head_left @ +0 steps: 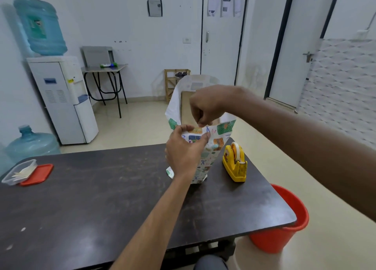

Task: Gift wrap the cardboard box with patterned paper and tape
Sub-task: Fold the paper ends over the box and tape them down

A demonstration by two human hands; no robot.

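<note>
Soft even light, slight blur, curved edges

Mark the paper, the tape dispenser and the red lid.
paper [209,157], head view, on its patterned front, low down.
tape dispenser [232,168], head view, on its yellow body.
red lid [37,174], head view, on the middle of its top.

The counter [101,188] is dark wood-look board, scuffed and faintly shiny. The patterned paper [211,153] looks thin and matt, white on its inner face, wrapped round a plain brown matt cardboard box [186,108]. At its three o'clock the tape dispenser [236,165] is glossy yellow plastic; at five o'clock the bucket [284,235] is smooth red plastic
</note>
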